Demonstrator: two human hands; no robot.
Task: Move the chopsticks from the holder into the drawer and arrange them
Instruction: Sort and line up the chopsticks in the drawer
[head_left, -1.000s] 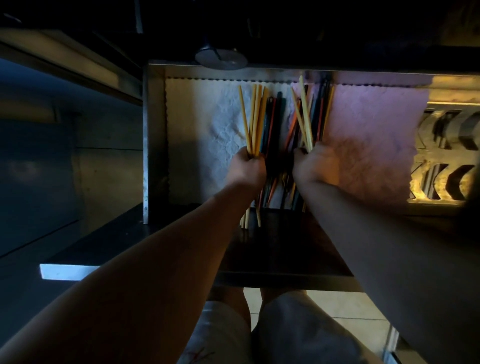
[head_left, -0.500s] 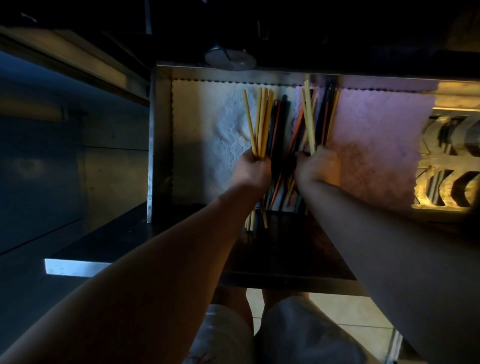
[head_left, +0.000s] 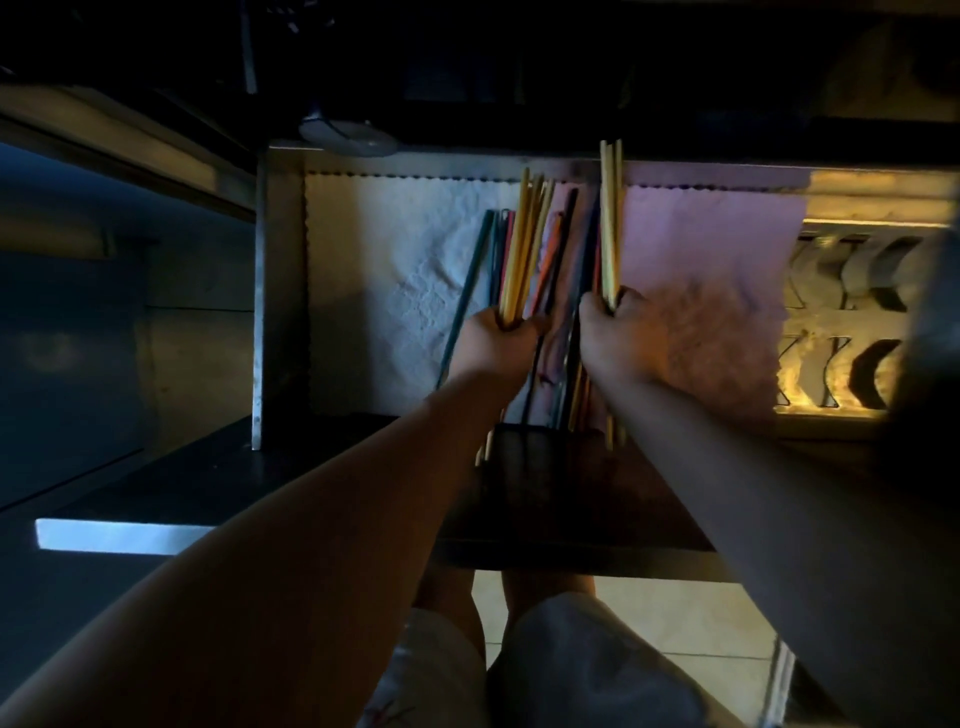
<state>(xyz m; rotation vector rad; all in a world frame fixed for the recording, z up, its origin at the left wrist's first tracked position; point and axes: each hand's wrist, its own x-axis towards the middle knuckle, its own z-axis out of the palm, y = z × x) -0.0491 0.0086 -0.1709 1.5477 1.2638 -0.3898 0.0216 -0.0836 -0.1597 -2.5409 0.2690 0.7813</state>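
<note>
The open metal drawer (head_left: 278, 291) is lined with a white cloth (head_left: 384, 270) on the left and a pink cloth (head_left: 701, 291) on the right. My left hand (head_left: 496, 345) grips a bundle of yellow chopsticks (head_left: 524, 249) that fans upward. My right hand (head_left: 618, 335) holds a tighter bunch of yellow chopsticks (head_left: 610, 208) whose tips reach past the drawer's back edge. Between and beside the hands lie several dark, red and orange chopsticks (head_left: 558, 270); one teal stick (head_left: 467, 291) lies slanted at the left.
A dark counter edge (head_left: 545, 499) covers the drawer's near part. To the right a lit rack (head_left: 852, 332) holds curved metal pieces. A round fitting (head_left: 348, 137) sits above the drawer's back. My knees and a tiled floor (head_left: 649, 618) show below.
Both hands have lifted their yellow bundles a little and drawn apart. The dark and coloured sticks between them lie more exposed, and a teal stick now shows at the left.
</note>
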